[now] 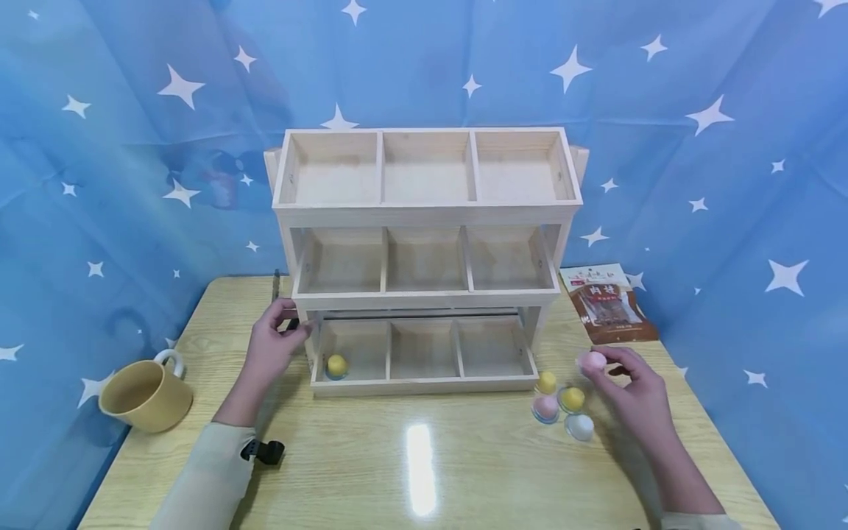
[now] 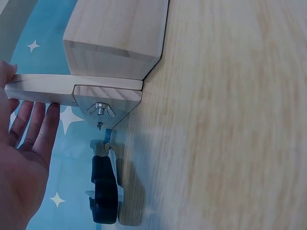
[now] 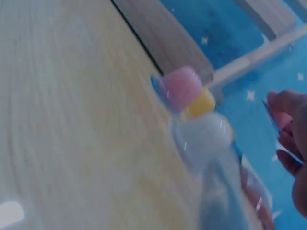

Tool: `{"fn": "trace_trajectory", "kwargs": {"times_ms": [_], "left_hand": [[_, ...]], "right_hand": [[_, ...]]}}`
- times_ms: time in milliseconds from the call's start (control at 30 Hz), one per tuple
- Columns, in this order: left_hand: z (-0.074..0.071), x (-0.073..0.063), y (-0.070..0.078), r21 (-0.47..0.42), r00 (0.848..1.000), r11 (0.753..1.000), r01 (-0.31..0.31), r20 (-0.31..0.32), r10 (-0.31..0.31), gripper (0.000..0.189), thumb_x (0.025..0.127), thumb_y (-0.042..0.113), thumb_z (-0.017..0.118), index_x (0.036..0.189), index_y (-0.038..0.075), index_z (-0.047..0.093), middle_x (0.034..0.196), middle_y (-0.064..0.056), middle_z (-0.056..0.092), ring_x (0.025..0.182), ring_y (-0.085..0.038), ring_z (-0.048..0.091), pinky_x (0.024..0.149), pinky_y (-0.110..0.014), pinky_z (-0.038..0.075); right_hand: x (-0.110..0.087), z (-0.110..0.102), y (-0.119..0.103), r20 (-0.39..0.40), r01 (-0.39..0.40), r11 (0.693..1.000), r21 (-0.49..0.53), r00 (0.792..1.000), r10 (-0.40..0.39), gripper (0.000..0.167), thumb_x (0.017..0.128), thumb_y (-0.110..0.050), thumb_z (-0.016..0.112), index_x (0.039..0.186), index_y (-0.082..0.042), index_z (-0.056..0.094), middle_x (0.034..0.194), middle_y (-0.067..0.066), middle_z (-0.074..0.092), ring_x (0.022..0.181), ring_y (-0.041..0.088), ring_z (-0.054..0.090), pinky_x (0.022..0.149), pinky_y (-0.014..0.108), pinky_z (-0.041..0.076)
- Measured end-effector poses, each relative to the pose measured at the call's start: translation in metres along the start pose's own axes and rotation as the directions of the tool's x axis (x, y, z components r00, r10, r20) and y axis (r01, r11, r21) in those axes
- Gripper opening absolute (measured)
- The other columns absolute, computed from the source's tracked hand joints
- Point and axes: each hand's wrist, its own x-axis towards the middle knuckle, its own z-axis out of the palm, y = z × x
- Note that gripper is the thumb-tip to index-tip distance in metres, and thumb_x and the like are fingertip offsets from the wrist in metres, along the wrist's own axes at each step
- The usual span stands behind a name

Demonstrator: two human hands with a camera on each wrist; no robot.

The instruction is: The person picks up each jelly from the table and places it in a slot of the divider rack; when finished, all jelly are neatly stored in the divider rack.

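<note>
A three-tier wooden shelf point(image 1: 424, 217) with divided trays stands at the back of the table. My left hand point(image 1: 274, 342) grips the shelf's left side post point(image 2: 43, 87), thumb on one side and fingers on the other. On the right, my right hand point(image 1: 636, 390) pinches a small pink jelly cup point(image 1: 592, 361) above the table. Below and left of it sit another pink jelly cup point(image 1: 546, 407), a white one point(image 1: 579, 427) and two yellow ones point(image 1: 572, 399). One yellow jelly cup point(image 1: 337, 366) lies in the bottom tray's left compartment. The right wrist view is blurred.
A yellow mug point(image 1: 149, 394) with a white handle stands at the table's left edge. A brown snack packet point(image 1: 609, 304) lies at the back right. Behind the shelf's left post is a black-handled tool point(image 2: 104, 187). A blue starred curtain point(image 1: 424, 66) hangs behind.
</note>
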Motion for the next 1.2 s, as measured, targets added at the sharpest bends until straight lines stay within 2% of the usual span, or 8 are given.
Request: {"fn": "trace_trajectory", "kwargs": {"times_ms": [133, 333, 500, 633, 767, 967, 1100, 1200], "left_hand": [[-0.002, 0.0, 0.001, 0.007, 1.0, 1.0, 0.001, -0.003, -0.001, 0.034, 0.105, 0.01, 0.078, 0.136, 0.007, 0.064, 0.131, -0.021, 0.068, 0.121, -0.033, 0.066, 0.09, -0.019, 0.062], [-0.004, 0.001, 0.005, 0.019, 1.0, 1.0, 0.008, 0.01, -0.008, 0.042, 0.105, 0.014, 0.079, 0.144, 0.008, 0.064, 0.135, -0.019, 0.068, 0.125, -0.035, 0.064, 0.09, -0.018, 0.061], [-0.004, 0.002, 0.006, 0.02, 1.0, 1.0, 0.007, 0.019, -0.008, 0.044, 0.105, 0.015, 0.08, 0.145, 0.007, 0.064, 0.135, -0.019, 0.068, 0.123, -0.024, 0.063, 0.091, -0.017, 0.06], [-0.003, 0.001, 0.006, 0.002, 1.0, 1.0, 0.01, 0.013, -0.01, 0.042, 0.104, 0.01, 0.079, 0.142, 0.004, 0.063, 0.13, -0.022, 0.068, 0.117, -0.018, 0.063, 0.09, -0.016, 0.06], [0.0, 0.001, 0.004, -0.004, 1.0, 1.0, 0.008, 0.027, -0.008, 0.043, 0.105, 0.011, 0.078, 0.144, 0.003, 0.063, 0.13, -0.024, 0.068, 0.117, -0.018, 0.064, 0.09, -0.017, 0.06], [0.002, 0.001, 0.003, -0.001, 0.999, 1.0, 0.011, 0.03, -0.011, 0.045, 0.105, 0.013, 0.078, 0.146, 0.005, 0.063, 0.132, -0.022, 0.067, 0.118, -0.017, 0.063, 0.09, -0.017, 0.061], [-0.001, 0.002, 0.003, 0.022, 0.999, 1.0, 0.02, 0.034, -0.021, 0.044, 0.105, 0.014, 0.078, 0.145, 0.005, 0.063, 0.129, -0.02, 0.068, 0.118, -0.02, 0.063, 0.09, -0.017, 0.06], [-0.005, 0.003, 0.004, 0.036, 0.999, 0.999, 0.027, 0.033, -0.028, 0.043, 0.105, 0.013, 0.079, 0.144, 0.005, 0.063, 0.126, -0.02, 0.068, 0.117, -0.022, 0.063, 0.09, -0.016, 0.06]], "right_hand": [[0.007, 0.011, -0.019, -0.01, 0.079, 0.997, -0.001, 0.997, -0.079, 0.031, 0.099, -0.011, 0.087, 0.128, -0.007, 0.078, 0.126, 0.007, 0.073, 0.109, 0.003, 0.059, 0.089, 0.012, 0.046], [0.017, 0.034, -0.039, 0.033, 0.173, 0.985, -0.001, 0.984, -0.173, 0.031, 0.096, -0.006, 0.088, 0.125, -0.008, 0.079, 0.122, 0.005, 0.072, 0.107, 0.004, 0.058, 0.087, 0.013, 0.046], [0.021, 0.057, -0.055, 0.052, 0.255, 0.965, 0.066, 0.965, -0.258, 0.033, 0.091, 0.001, 0.09, 0.122, -0.007, 0.08, 0.117, 0.006, 0.074, 0.105, 0.006, 0.06, 0.086, 0.018, 0.05], [0.024, 0.074, -0.07, 0.066, 0.311, 0.943, 0.119, 0.945, -0.32, 0.035, 0.088, 0.004, 0.091, 0.12, -0.005, 0.08, 0.112, 0.008, 0.074, 0.099, 0.015, 0.063, 0.082, 0.021, 0.053], [0.023, 0.088, -0.084, 0.11, 0.288, 0.944, 0.162, 0.945, -0.307, 0.035, 0.089, 0.0, 0.092, 0.121, -0.004, 0.08, 0.111, 0.006, 0.073, 0.095, 0.022, 0.064, 0.081, 0.029, 0.057], [0.025, 0.113, -0.107, 0.204, 0.232, 0.949, 0.213, 0.939, -0.275, 0.034, 0.092, -0.01, 0.092, 0.122, -0.008, 0.079, 0.115, 0.001, 0.075, 0.102, 0.021, 0.065, 0.089, 0.044, 0.06], [0.026, 0.135, -0.126, 0.265, 0.223, 0.934, 0.278, 0.917, -0.298, 0.035, 0.092, -0.01, 0.091, 0.125, -0.007, 0.078, 0.117, 0.001, 0.074, 0.103, 0.023, 0.065, 0.089, 0.056, 0.059], [0.029, 0.154, -0.14, 0.324, 0.216, 0.918, 0.331, 0.888, -0.326, 0.035, 0.094, -0.011, 0.09, 0.125, -0.006, 0.077, 0.118, 0.0, 0.075, 0.104, 0.024, 0.065, 0.09, 0.057, 0.058]]}}
